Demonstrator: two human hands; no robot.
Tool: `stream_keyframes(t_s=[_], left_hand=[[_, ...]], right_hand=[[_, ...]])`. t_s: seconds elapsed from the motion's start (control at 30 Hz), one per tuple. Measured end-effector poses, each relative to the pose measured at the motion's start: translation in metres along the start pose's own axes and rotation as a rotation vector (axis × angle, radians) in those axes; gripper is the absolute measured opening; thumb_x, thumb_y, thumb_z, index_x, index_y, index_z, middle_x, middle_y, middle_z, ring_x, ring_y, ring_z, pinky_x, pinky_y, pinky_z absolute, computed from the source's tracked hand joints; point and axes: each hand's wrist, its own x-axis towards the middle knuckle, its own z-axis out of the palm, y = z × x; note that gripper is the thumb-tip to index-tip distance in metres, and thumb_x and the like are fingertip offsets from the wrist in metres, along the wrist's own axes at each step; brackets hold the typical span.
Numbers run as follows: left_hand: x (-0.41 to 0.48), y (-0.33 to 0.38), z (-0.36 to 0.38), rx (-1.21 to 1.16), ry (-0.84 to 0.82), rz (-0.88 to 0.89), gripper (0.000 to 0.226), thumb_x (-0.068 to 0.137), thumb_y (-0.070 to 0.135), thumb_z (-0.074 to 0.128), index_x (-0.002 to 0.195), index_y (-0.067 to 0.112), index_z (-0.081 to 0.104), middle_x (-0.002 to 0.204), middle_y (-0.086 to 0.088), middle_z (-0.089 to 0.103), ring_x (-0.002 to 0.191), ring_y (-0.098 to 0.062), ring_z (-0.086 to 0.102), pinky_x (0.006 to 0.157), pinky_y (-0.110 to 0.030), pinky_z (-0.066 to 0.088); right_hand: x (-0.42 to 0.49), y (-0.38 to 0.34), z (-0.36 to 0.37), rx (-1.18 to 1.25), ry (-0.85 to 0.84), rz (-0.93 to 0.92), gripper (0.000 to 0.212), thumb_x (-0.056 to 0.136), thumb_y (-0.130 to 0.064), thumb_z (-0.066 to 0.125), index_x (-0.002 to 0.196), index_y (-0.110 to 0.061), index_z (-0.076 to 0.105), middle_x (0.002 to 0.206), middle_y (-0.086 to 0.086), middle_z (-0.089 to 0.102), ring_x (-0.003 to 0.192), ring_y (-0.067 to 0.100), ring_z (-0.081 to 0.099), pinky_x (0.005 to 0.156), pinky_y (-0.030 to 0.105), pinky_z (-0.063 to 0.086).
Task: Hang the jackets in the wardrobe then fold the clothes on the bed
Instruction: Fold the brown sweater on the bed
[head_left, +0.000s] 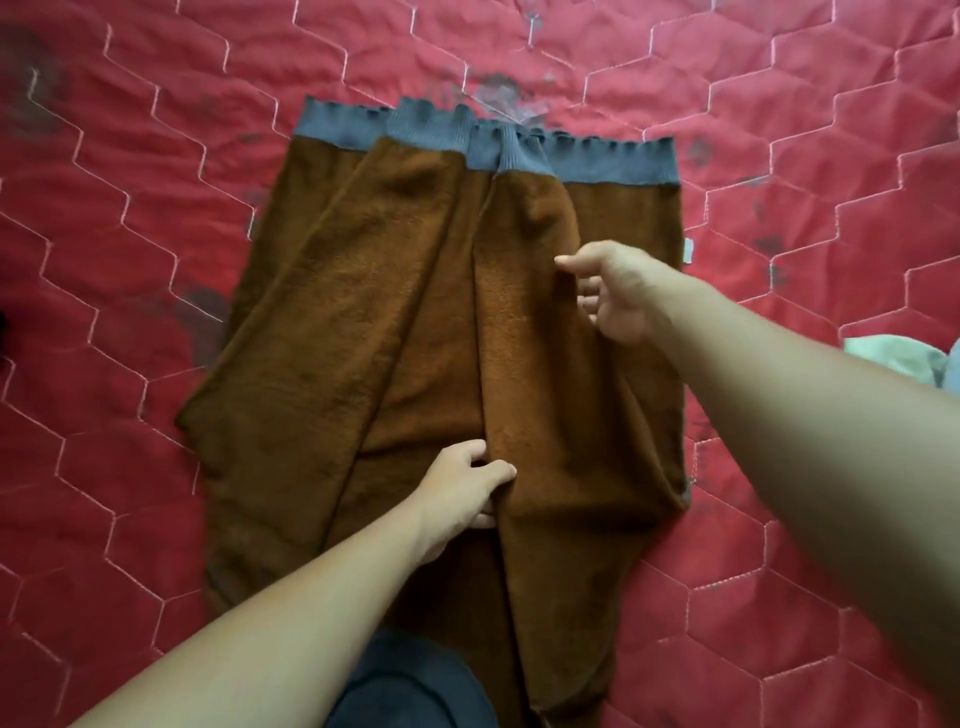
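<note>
brown fleece garment (415, 322) w/ grey-blue ribbed band (613, 161), red hexagon-quilted bedcover (130, 182), pale green cloth (893, 358)

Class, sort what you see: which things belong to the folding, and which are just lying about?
In use:
brown fleece garment with grey ribbed waistband
left hand, gripping its fold
right hand, above it
red quilted bedspread, underneath

Lying about:
pale green cloth, right edge

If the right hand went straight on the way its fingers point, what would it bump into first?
Most likely the brown fleece garment itself. The right hand points left across it, toward the long fold down its middle. How high the hand hangs above the cloth is unclear.
</note>
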Motion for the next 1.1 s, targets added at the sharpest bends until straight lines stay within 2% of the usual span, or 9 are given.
stream_keyframes(t_s=[0.1,0.2,0.3,0.43,0.5,0.6,0.8,0.9,1.1], left_hand=[[0.004,0.001,-0.005,-0.016,-0.027,-0.014,0.018,0.097,0.021,0.063,0.113,0.015,0.069,0.099,-0.004,0.079,0.09,-0.025,0.077,0.073,-0.035,0.063],[0.004,0.002,-0.007,-0.01,-0.031,-0.043,0.015,0.096,0.02,0.064,0.108,0.015,0.072,0.098,-0.007,0.079,0.091,-0.029,0.076,0.079,-0.041,0.064],[-0.001,0.013,-0.007,-0.02,-0.053,-0.022,0.017,0.097,0.023,0.063,0.108,0.014,0.072,0.097,-0.007,0.079,0.083,-0.021,0.075,0.071,-0.033,0.062],[0.023,0.074,-0.012,-0.105,0.074,0.201,0.015,0.096,0.021,0.066,0.091,0.032,0.073,0.08,0.009,0.078,0.074,-0.009,0.075,0.059,-0.019,0.055],[0.054,0.12,-0.019,-0.204,0.179,0.301,0.022,0.094,0.016,0.069,0.108,0.032,0.065,0.078,0.006,0.077,0.066,-0.008,0.072,0.054,-0.019,0.052],[0.092,0.186,-0.033,-0.247,0.23,0.384,0.05,0.091,0.009,0.066,0.129,0.037,0.052,0.109,-0.001,0.071,0.088,-0.014,0.071,0.06,-0.023,0.052],[0.117,0.237,-0.059,-0.132,0.274,0.506,0.038,0.087,-0.007,0.057,0.108,0.017,0.077,0.091,-0.004,0.078,0.074,-0.013,0.073,0.061,-0.02,0.055],[0.117,0.233,-0.065,0.076,0.285,0.544,0.047,0.087,-0.002,0.062,0.131,0.014,0.067,0.125,-0.005,0.068,0.113,-0.014,0.066,0.094,-0.025,0.055],[0.084,0.175,-0.075,0.794,0.478,0.899,0.054,0.096,0.023,0.055,0.149,0.018,0.047,0.159,-0.007,0.037,0.149,-0.019,0.03,0.123,-0.043,0.027]], right_hand=[[0.021,-0.029,0.014,0.009,0.093,-0.113,0.031,0.08,0.003,0.065,0.064,-0.024,0.059,0.081,0.001,0.064,0.075,0.019,0.061,0.061,0.03,0.046],[0.036,-0.052,0.024,-0.14,0.216,-0.293,0.044,0.069,0.021,0.053,0.075,-0.023,0.057,0.063,-0.001,0.057,0.054,0.015,0.056,0.048,0.027,0.041],[0.044,-0.067,0.024,-0.329,0.218,-0.331,0.049,0.067,0.02,0.047,0.083,-0.023,0.067,0.06,-0.002,0.059,0.049,0.011,0.055,0.045,0.021,0.044],[0.056,-0.08,0.023,-0.338,0.209,-0.304,0.042,0.074,0.013,0.059,0.095,-0.017,0.079,0.087,0.0,0.073,0.075,0.012,0.065,0.057,0.017,0.049],[0.061,-0.079,0.023,-0.31,0.242,-0.32,0.043,0.076,0.014,0.059,0.102,-0.014,0.08,0.094,0.004,0.074,0.083,0.016,0.066,0.062,0.02,0.051],[0.066,-0.074,0.024,-0.299,0.275,-0.361,0.046,0.076,0.016,0.055,0.097,-0.015,0.081,0.097,0.008,0.075,0.087,0.019,0.067,0.067,0.024,0.054],[0.068,-0.078,0.029,-0.241,0.396,-0.494,0.048,0.071,0.009,0.051,0.085,-0.024,0.082,0.095,0.001,0.076,0.095,0.017,0.068,0.077,0.025,0.058],[0.071,-0.074,0.028,-0.418,0.403,-0.533,0.053,0.079,0.008,0.051,0.108,-0.028,0.075,0.112,0.0,0.07,0.095,0.01,0.064,0.071,0.014,0.051],[0.048,-0.002,0.026,-1.057,0.566,-0.741,0.062,0.094,-0.031,0.057,0.153,-0.025,0.039,0.158,0.014,0.029,0.143,0.032,0.033,0.116,0.048,0.034]])
